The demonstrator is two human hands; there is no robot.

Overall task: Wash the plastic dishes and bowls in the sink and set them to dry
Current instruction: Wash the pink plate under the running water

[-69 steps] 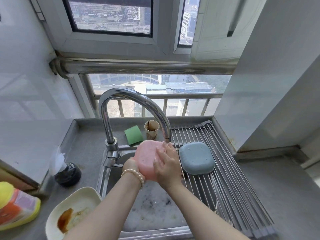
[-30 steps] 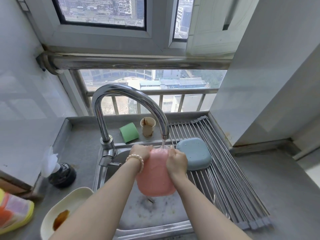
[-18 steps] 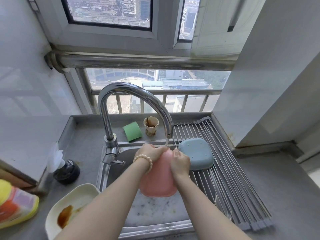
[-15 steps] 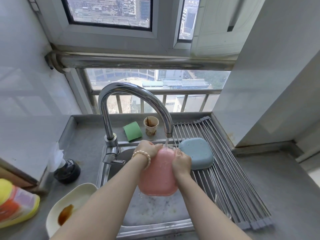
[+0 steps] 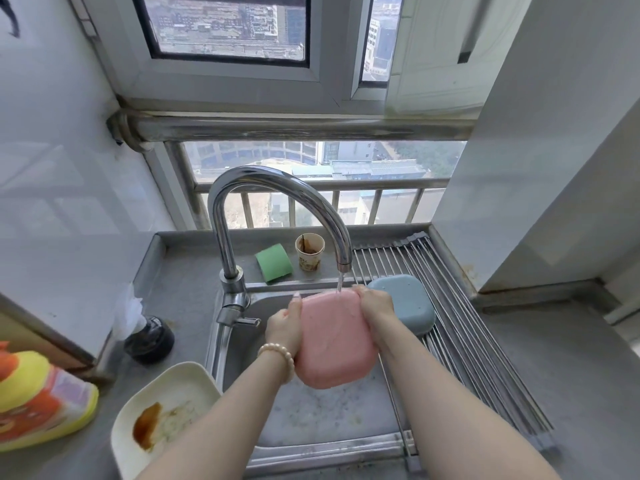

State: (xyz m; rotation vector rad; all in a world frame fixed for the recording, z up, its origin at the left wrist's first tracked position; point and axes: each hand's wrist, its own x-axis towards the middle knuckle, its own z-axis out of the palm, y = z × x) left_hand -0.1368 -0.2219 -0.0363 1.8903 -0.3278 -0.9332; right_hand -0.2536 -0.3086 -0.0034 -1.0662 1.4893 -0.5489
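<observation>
Head view: our left hand (image 5: 284,327) and right hand (image 5: 375,304) each grip the pink dish (image 5: 334,337) by a side, over the sink (image 5: 311,417), under the tap (image 5: 277,209) stream. We should tilt it, letting water sheet off every side.

Daylight comes through a window (image 5: 225,27) with a pale frame high above the fingers, showing city blocks. Below it a steel rail (image 5: 298,128) runs across, then a lower pane (image 5: 311,164) behind a balustrade (image 5: 346,202). Glossy white wall (image 5: 62,174) rises left of the fingers, a plain white wall (image 5: 540,143) right. Grey counter (image 5: 571,375) spreads to the right.
</observation>
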